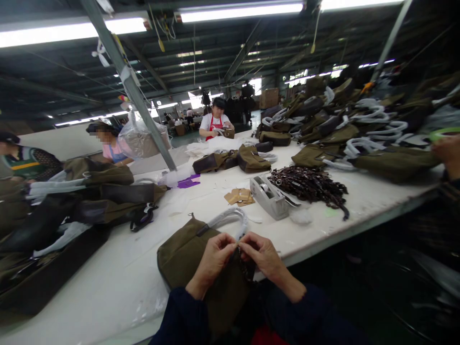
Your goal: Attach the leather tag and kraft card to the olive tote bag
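Left hand (pixel 216 255) and right hand (pixel 264 254) are held together, fingertips pinched, their grip's object unclear; the olive bag (pixel 185 248) beneath them is best kept steady.

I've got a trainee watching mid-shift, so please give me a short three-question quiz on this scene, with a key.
1. True or false: the left hand and right hand have their fingertips close together at the olive-green fabric handbag.
2. Which stands between the small tan rectangular cards and the heap of dark brown straps? A) a purple plastic sheet; B) the grey, block-shaped tape dispenser; C) a cardboard carton.
3. Fill in: the handbag's looped handles are wrapped in ___ material.
Key: 1. true; 2. B; 3. white.
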A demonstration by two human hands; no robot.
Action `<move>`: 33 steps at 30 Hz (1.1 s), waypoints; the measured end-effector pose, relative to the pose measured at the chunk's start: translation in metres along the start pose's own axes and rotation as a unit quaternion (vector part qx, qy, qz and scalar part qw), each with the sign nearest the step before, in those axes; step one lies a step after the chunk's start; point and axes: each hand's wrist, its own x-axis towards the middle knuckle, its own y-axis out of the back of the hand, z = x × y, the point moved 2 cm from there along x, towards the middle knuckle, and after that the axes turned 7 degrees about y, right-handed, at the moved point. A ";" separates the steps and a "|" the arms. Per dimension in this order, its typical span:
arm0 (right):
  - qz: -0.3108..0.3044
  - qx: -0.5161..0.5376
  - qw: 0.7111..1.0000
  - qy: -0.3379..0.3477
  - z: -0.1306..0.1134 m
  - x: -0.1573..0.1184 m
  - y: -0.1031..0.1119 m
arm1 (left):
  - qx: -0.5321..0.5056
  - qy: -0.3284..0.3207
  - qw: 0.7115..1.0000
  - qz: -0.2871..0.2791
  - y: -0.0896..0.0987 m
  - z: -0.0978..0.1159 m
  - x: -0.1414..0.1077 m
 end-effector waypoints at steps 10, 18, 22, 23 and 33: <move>0.006 -0.121 0.993 -0.007 0.008 0.001 0.030 | 0.028 0.008 0.999 0.018 0.000 0.000 -0.003; -0.119 -0.428 0.894 0.063 0.023 0.000 0.047 | 0.281 -0.023 0.949 0.139 -0.015 -0.011 -0.025; -0.138 -0.497 0.852 0.088 0.031 0.010 0.039 | 0.368 -0.017 0.918 0.146 -0.024 -0.008 -0.025; -0.137 -0.503 0.848 0.093 0.032 0.012 0.038 | 0.369 -0.011 0.918 0.146 -0.023 -0.007 -0.023; -0.060 -0.479 0.870 0.101 0.002 0.005 0.042 | 0.108 0.110 0.988 -0.006 0.001 -0.015 -0.006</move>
